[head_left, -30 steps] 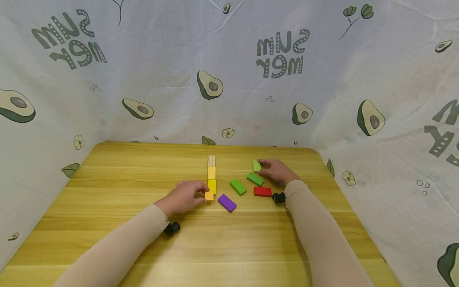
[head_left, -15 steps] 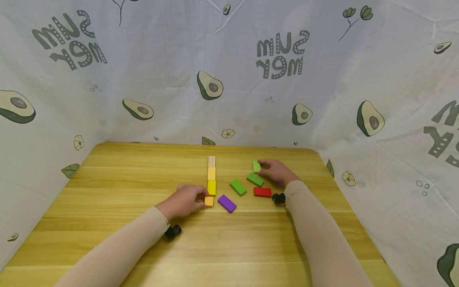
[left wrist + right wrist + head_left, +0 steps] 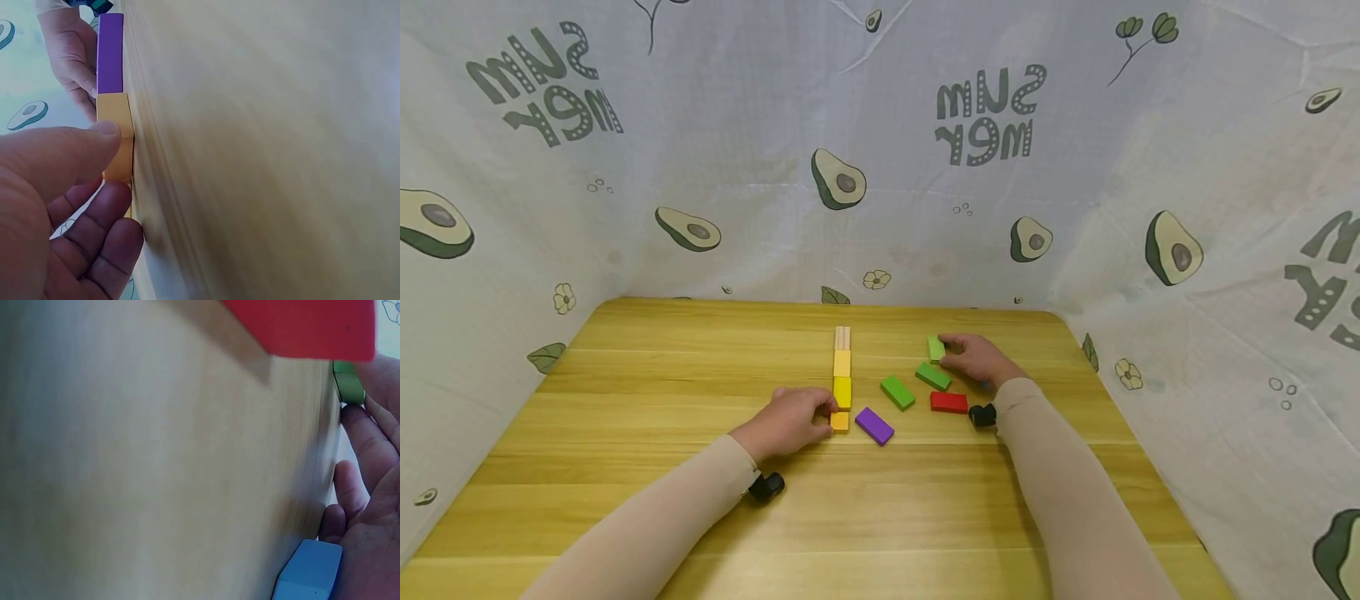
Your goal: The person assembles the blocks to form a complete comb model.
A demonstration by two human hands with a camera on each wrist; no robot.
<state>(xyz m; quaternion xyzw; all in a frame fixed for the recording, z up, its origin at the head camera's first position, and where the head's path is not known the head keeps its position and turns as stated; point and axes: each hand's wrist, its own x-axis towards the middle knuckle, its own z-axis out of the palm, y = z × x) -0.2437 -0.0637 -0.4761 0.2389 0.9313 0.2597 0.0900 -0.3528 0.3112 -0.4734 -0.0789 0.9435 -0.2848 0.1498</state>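
My left hand [image 3: 788, 423] pinches an orange block [image 3: 840, 422] between thumb and fingers on the table. In the left wrist view the thumb lies on the face of this orange block [image 3: 117, 150]. Beyond it, in line, lie a yellow block [image 3: 842, 392], a pale orange block [image 3: 842, 363] and a plain wood block [image 3: 842, 337]. At the right, my right hand [image 3: 979, 358] holds a light green block [image 3: 936, 348] between thumb and fingers. Part of that block is hidden by the fingers.
Between the hands lie a purple block [image 3: 875, 426], two green blocks, one left [image 3: 897, 392] and one right [image 3: 933, 377], and a red block [image 3: 949, 402]. A blue block [image 3: 309, 572] sits under the right palm. A printed cloth [image 3: 760, 150] hangs behind the table.
My left hand has drawn the orange block toward me from beside the yellow block, then slightly right to the near end of the row. The right hand stays put.
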